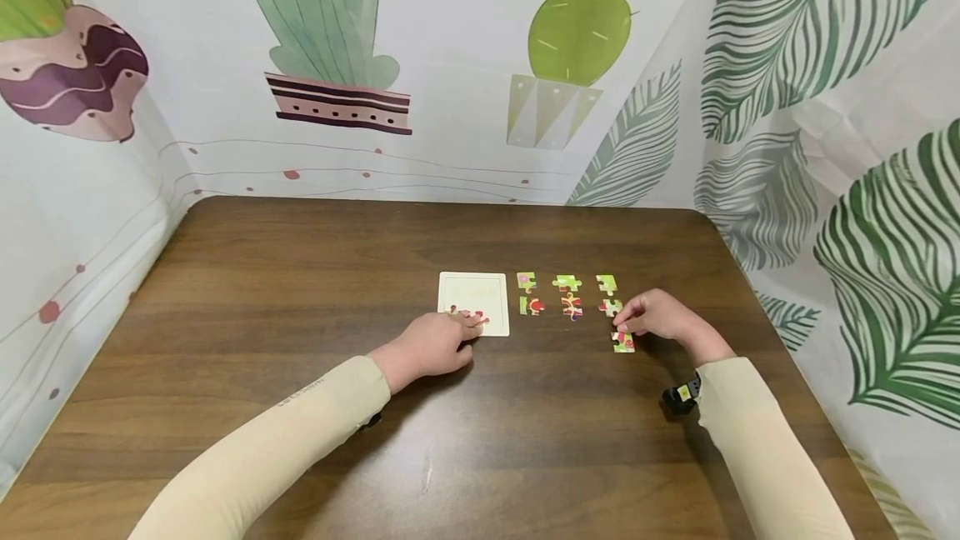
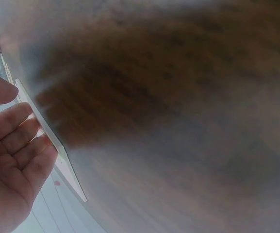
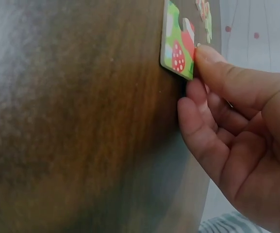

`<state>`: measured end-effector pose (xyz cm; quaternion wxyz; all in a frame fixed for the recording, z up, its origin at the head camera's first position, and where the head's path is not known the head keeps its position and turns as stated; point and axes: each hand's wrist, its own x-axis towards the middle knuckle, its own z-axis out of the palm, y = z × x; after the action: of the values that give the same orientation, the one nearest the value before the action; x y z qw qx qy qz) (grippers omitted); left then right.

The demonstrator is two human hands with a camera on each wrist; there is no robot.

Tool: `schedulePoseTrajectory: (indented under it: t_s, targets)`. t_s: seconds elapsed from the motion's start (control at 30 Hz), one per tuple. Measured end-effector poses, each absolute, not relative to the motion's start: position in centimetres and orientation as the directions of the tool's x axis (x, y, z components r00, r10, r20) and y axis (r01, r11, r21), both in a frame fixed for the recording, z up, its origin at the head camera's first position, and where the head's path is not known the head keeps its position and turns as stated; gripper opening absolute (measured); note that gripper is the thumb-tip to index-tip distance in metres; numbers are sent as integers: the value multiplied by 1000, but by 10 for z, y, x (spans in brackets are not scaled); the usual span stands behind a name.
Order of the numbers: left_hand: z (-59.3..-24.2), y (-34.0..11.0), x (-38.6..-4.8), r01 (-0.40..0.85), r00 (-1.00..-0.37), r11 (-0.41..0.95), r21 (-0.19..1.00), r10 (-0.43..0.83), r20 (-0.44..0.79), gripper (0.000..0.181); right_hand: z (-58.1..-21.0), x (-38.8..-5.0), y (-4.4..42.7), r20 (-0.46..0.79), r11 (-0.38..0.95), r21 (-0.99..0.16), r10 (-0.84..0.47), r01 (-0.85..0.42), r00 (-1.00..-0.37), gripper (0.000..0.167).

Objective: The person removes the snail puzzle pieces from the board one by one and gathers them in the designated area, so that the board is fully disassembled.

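On the table lies a cream puzzle tray [image 1: 472, 276] with a few colourful pieces along its lower part. My left hand [image 1: 438, 343] rests its fingertips on those pieces and covers some of them. In the left wrist view the fingers [image 2: 21, 141] extend over the tray's edge, thumb apart. At the right, my right hand [image 1: 660, 315] pinches the edge of a green puzzle piece [image 3: 176, 46] with a red, white-dotted patch. Its thumb [image 3: 222, 65] lies on the piece's side, and the piece looks flat on or very near the table.
Several loose puzzle pieces [image 1: 568, 282] lie in two rows between the tray and my right hand, with one piece [image 1: 611, 307] just beyond its fingertips. The brown wooden table [image 1: 315, 273] meets a wall covering [image 1: 450, 65] printed with cacti and leaves.
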<state>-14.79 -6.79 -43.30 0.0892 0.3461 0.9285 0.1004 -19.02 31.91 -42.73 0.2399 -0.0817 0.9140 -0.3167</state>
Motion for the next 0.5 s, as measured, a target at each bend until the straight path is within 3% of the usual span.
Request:
schedulePoseTrajectory:
  t_s: [0.5]
  targets:
    - [-431, -67, -145, 631, -741, 741, 230, 663, -108, 46, -428, -189, 315, -347, 846, -532, -262, -41, -901, 10]
